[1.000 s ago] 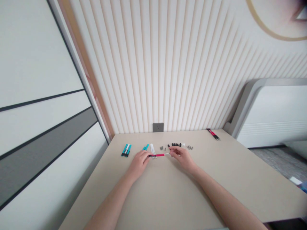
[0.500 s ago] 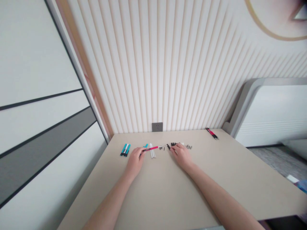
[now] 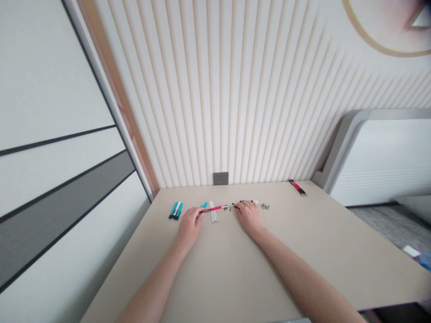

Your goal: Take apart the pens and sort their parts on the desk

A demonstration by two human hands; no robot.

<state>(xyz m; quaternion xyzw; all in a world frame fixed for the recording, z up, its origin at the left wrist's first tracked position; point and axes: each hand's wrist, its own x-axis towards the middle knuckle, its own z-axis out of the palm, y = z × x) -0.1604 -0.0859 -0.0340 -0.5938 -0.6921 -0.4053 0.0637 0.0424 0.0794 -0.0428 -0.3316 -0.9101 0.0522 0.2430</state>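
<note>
My left hand [image 3: 191, 224] is closed round the black end of a pink pen barrel [image 3: 215, 208], which points right with a pale tip. Facing it, my right hand [image 3: 249, 216] pinches a small black pen part [image 3: 235, 205], a short distance from the barrel's tip. Under the barrel lie several white refills [image 3: 214, 215] and a blue piece [image 3: 204, 205]. Small grey parts [image 3: 225, 208] rest just beyond the tip. Further black parts [image 3: 247, 201] are mostly hidden behind my right fingers.
Blue and white pen barrels [image 3: 175, 211] with black ends lie on the left of the table [image 3: 222, 269]. Small grey tips [image 3: 265, 206] sit right of my right hand. Pink-and-black pens [image 3: 298, 187] lie at the back right. A dark socket [image 3: 221, 178] is on the wall behind.
My right hand has shifted slightly left with the black part, and its fingers now cover more of the black parts behind. My left hand and the pink barrel have barely moved.
</note>
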